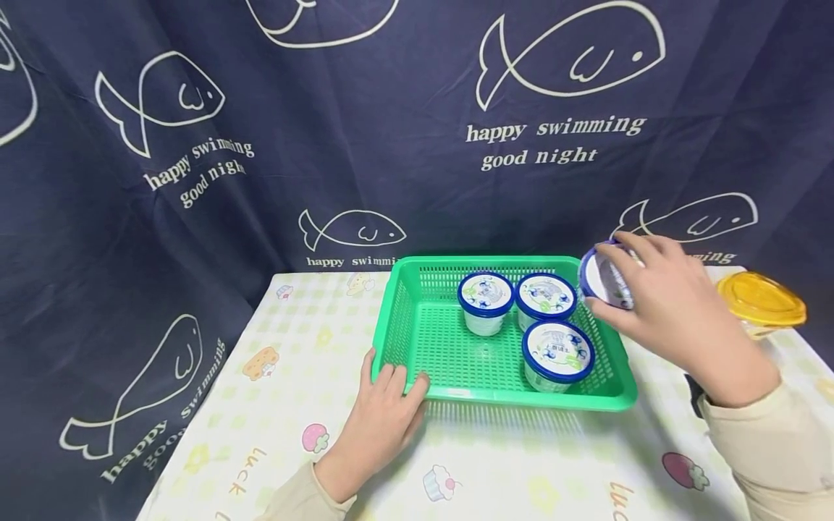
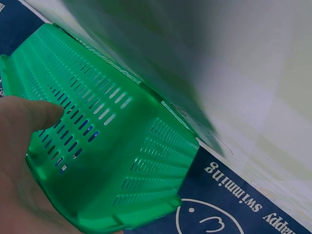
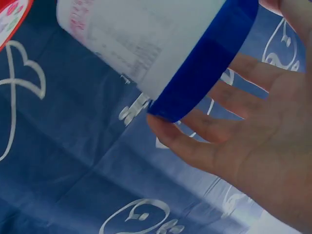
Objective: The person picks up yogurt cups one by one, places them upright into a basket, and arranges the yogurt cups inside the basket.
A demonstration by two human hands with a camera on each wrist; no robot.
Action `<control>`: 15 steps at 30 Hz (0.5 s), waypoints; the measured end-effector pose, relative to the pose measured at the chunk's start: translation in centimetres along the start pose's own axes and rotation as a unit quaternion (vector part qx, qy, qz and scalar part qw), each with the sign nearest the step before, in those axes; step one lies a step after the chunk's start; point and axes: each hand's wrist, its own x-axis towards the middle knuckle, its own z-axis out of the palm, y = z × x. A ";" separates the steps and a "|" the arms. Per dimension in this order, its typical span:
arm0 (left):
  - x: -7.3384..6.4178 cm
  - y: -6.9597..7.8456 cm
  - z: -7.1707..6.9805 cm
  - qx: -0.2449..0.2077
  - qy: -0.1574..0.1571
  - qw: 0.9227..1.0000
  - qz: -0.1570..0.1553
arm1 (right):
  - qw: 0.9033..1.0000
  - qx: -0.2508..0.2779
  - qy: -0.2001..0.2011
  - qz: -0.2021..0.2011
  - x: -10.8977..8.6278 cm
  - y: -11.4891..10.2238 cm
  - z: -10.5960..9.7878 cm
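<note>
A green plastic basket (image 1: 449, 354) sits on the table and contains three white tubs with blue lids: one at the back middle (image 1: 485, 297), another beside it (image 1: 546, 298), and a third at the near right (image 1: 558, 354). My left hand (image 1: 384, 412) grips the basket's near-left corner; in the left wrist view the thumb (image 2: 46, 113) lies against the slotted outer wall. Above the basket's right edge, my right hand (image 1: 684, 318) holds a tilted blue-lidded tub (image 1: 601, 278). The right wrist view has this tub (image 3: 161, 48) with fingertips on its blue rim.
Right of the basket stands a tub with a yellow lid (image 1: 761, 298), partly behind my right forearm. Part of a red-rimmed item (image 3: 12, 19) shows in the right wrist view's corner. A dark blue fish-print curtain (image 1: 417, 145) hangs behind the patterned tablecloth (image 1: 313, 376).
</note>
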 end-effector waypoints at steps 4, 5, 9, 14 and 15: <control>-0.1 -0.1 -0.1 0.004 0.000 1.000 -0.001 | 0.998 0.012 0.021 -0.057 1.0 -1.9 0.4; -0.1 -0.1 -0.1 0.005 0.000 1.000 -0.001 | 0.997 0.019 0.024 -0.067 1.2 -2.3 0.5; 0.0 -0.1 -0.2 0.002 -0.008 1.000 -0.003 | 0.992 0.062 0.028 -0.104 1.8 -3.7 0.9; 0.1 0.1 -0.1 -0.009 -0.016 1.000 -0.006 | 0.986 0.094 0.019 -0.136 2.3 -4.9 2.0; 0.1 0.1 -0.1 -0.010 -0.017 1.000 -0.006 | 0.985 0.094 0.015 -0.141 2.4 -5.1 2.2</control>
